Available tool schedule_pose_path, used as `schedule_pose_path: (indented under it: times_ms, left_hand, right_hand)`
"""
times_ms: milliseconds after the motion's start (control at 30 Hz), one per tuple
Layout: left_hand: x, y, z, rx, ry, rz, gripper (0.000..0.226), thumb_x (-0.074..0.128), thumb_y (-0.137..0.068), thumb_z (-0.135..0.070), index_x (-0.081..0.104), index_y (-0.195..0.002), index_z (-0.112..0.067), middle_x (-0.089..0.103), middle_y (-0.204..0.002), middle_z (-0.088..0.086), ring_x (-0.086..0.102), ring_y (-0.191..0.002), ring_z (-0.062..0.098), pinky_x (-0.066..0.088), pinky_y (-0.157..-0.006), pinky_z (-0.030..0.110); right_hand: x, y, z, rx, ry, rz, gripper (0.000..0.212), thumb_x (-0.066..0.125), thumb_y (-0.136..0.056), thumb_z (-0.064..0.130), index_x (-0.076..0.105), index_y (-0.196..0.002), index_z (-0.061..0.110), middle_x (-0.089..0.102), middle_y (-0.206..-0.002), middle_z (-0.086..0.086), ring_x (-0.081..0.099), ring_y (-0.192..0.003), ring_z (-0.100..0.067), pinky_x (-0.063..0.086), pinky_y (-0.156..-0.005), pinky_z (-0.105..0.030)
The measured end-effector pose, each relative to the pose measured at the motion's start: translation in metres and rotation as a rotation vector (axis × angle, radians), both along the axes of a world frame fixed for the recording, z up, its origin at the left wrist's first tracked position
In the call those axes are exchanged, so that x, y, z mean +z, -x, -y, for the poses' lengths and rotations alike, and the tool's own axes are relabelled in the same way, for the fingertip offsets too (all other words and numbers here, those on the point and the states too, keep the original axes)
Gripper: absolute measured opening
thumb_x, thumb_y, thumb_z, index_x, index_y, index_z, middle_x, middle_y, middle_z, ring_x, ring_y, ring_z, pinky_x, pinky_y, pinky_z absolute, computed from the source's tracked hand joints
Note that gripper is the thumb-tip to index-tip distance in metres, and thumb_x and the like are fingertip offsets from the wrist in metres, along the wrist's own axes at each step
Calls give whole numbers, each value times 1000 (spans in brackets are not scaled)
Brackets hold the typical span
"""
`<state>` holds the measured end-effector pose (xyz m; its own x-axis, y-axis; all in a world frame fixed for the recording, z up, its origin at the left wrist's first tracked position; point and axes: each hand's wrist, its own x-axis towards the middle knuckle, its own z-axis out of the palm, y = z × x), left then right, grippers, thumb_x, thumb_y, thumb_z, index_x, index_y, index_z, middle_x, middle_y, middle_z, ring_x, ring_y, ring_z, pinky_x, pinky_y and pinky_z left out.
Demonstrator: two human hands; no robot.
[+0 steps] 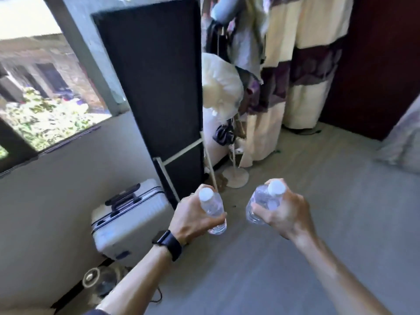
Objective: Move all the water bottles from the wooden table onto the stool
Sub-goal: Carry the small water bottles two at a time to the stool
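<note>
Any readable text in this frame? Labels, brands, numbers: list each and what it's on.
No text can be read in this frame.
Left-hand water bottle and right-hand water bottle: clear plastic with white caps, no label text visible, and both are motion-blurred.
White suitcase: no legible brand or tag.
Wristwatch: the face is dark and shows nothing.

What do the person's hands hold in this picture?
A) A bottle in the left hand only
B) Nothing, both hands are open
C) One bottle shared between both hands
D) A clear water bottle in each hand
D: the left hand grips one white-capped bottle, and the right hand grips a second bottle, both held above the floor.
</note>
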<state>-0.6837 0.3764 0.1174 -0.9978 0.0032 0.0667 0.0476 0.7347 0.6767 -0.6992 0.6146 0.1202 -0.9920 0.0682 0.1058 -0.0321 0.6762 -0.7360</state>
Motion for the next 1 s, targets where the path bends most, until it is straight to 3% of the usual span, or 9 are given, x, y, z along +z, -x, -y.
schedule_pose_path:
  times_ms: [100, 267, 433, 567, 667, 800, 1000]
  left_hand:
    - [8, 56, -31, -108, 10, 15, 41, 80, -65, -44, 52, -93, -35, 67, -78, -18, 64, -74, 5, 54, -70, 27]
    - [10, 155, -94, -299, 24, 35, 45, 77, -61, -52, 52, -93, -33, 68, -79, -13, 65, -75, 9, 55, -72, 29]
    - [30, 252, -170, -494, 23, 16, 36, 74, -62, -54, 59, -84, -30, 69, -74, -14, 66, -73, 5, 56, -70, 30]
    - [63, 307, -240, -640, 43, -25, 27, 74, -64, -51, 62, -80, -34, 66, -72, -20, 64, -71, 2, 49, -63, 19]
    - [81, 343, -296, -697, 2, -41, 31, 74, -63, -55, 64, -82, -33, 69, -77, -16, 65, -75, 1, 55, -71, 26]
    - [88, 388, -371, -743, -47, -44, 39, 74, -63, -59, 65, -89, -33, 72, -85, -14, 67, -83, 2, 58, -79, 32]
    - [106, 451, -491, -751, -74, -63, 42, 78, -65, -63, 67, -92, -32, 73, -88, -14, 69, -86, 3, 59, -82, 36]
  right_hand:
    - [7, 28, -40, -158, -26, -20, 50, 71, -58, 60, 58, -98, 34, 63, -67, 16, 60, -69, -20, 44, -65, -25]
    - [7, 74, -109, -408, -49, -1, 60, 63, -54, 70, 65, -98, 29, 68, -74, 18, 64, -71, -2, 49, -68, -22]
    - [35, 116, -173, -617, -189, -27, 74, 55, -51, 78, 66, -101, 24, 67, -75, 8, 66, -80, -23, 50, -69, -30]
    - [68, 142, -225, -712, -249, -7, 63, 54, -55, 77, 68, -93, 28, 57, -66, 17, 58, -79, -22, 43, -67, -30]
    - [84, 160, -270, -786, -264, -62, 63, 54, -57, 78, 69, -94, 30, 69, -79, 11, 63, -87, -25, 46, -71, -31]
    - [92, 187, -333, -851, -237, -129, 56, 72, -66, 69, 65, -91, 20, 72, -86, -6, 65, -95, -34, 41, -70, -32]
    - [89, 226, -444, -876, -170, -136, 50, 77, -67, 66, 64, -95, 27, 73, -91, 0, 66, -100, -34, 48, -76, -35]
